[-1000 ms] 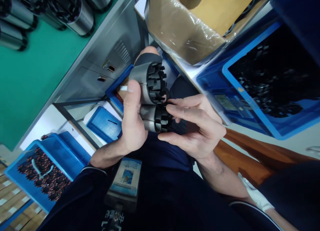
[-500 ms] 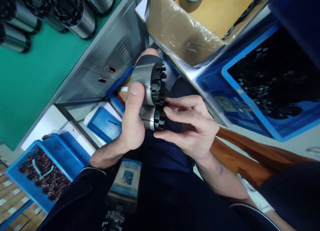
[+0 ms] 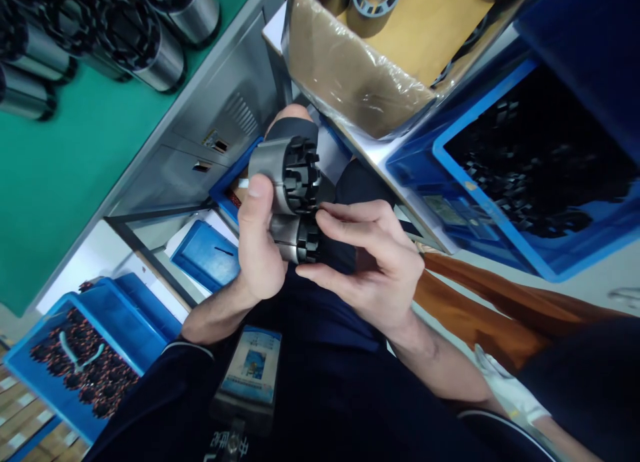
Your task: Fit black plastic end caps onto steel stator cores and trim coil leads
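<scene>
My left hand (image 3: 260,245) is wrapped round two motor stator cores, its thumb lying on the upper one. The upper stator core (image 3: 267,165) is a silvery steel cylinder with a black slotted plastic end facing right. Directly beneath it, the lower stator core (image 3: 286,239) looks smaller and has a similar black toothed end. My right hand (image 3: 377,255) has its thumb below and its fingertips above that lower black end, curled around it. The palm side and the far fingers of my left hand are hidden behind the metal.
Several finished-looking cylinders (image 3: 160,65) stand on a green bench mat (image 3: 75,175). A plastic-lined carton (image 3: 345,69) holds more cores. Blue bins hold black parts (image 3: 540,162) and wound parts with pliers (image 3: 80,362). A person's white-gloved hand (image 3: 510,382) is at lower right.
Both hands and the two stator cores have shifted slightly left in view. The upper core's toothed end now faces me more. My right fingertips have eased slightly off the lower end's face.
</scene>
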Demonstrator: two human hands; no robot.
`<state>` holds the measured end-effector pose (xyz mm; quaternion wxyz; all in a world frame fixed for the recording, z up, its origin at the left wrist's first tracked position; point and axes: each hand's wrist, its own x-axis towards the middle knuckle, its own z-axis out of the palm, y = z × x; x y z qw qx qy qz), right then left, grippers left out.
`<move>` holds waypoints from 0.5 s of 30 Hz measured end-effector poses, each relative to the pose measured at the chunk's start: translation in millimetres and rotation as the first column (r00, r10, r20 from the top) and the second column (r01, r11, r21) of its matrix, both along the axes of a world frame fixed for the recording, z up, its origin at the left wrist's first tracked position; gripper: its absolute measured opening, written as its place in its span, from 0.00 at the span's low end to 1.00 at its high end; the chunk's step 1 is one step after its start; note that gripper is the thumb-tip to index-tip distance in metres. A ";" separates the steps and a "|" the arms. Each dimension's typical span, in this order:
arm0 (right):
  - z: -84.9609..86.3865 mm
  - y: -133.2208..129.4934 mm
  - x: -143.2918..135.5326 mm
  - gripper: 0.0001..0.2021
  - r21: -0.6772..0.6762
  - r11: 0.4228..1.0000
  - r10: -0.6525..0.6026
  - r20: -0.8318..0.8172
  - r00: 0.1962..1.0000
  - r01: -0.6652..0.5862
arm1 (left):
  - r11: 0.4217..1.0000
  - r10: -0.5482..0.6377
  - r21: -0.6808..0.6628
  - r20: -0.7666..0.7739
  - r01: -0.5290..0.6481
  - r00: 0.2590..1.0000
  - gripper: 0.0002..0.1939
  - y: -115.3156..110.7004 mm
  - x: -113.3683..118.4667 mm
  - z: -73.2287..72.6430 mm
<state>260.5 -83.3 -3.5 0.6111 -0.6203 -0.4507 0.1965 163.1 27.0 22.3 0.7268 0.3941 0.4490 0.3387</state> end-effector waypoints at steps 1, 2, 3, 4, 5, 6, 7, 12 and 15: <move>2.1 -0.5 -0.5 0.29 -0.014 1.000 0.016 0.037 0.999 -0.016 | 0.999 0.037 0.003 0.025 -0.037 0.999 0.25 -0.7 1.2 0.4; 3.7 -0.9 -1.0 0.27 -0.034 0.999 0.039 0.065 0.997 -0.037 | 0.997 0.071 -0.006 0.045 -0.071 0.996 0.25 -1.1 2.3 0.3; 4.5 -1.0 -1.8 0.26 -0.052 0.997 0.058 0.091 0.994 -0.054 | 0.995 0.096 -0.022 0.060 -0.095 0.994 0.24 -1.3 3.1 -0.2; 4.0 -0.7 -3.3 0.25 -0.069 0.996 0.064 0.114 0.991 -0.057 | 0.994 0.109 -0.037 0.067 -0.106 0.992 0.25 -1.4 3.8 -1.0; 1.9 0.2 -5.6 0.25 -0.078 0.996 0.057 0.136 0.989 -0.047 | 0.992 0.117 -0.056 0.065 -0.113 0.991 0.26 -1.6 4.4 -1.6; -2.0 1.8 -8.8 0.27 -0.079 0.996 0.046 0.159 0.986 -0.034 | 0.991 0.113 -0.078 0.058 -0.108 0.992 0.27 -1.9 4.8 -1.9; -7.7 4.1 -12.5 0.30 -0.073 0.997 0.028 0.180 0.983 -0.015 | 0.990 0.106 -0.097 0.049 -0.101 0.993 0.28 -2.7 4.9 -1.7; -42.4 13.9 -18.5 0.35 0.076 0.993 -0.102 0.110 0.989 0.094 | 0.992 0.074 -0.109 0.085 -0.065 0.994 0.17 -10.3 -9.1 10.5; -42.3 7.2 0.6 0.27 0.069 0.996 -0.056 0.110 0.992 0.048 | 0.981 -0.034 -0.190 0.079 0.049 0.996 0.10 -5.4 -36.5 15.8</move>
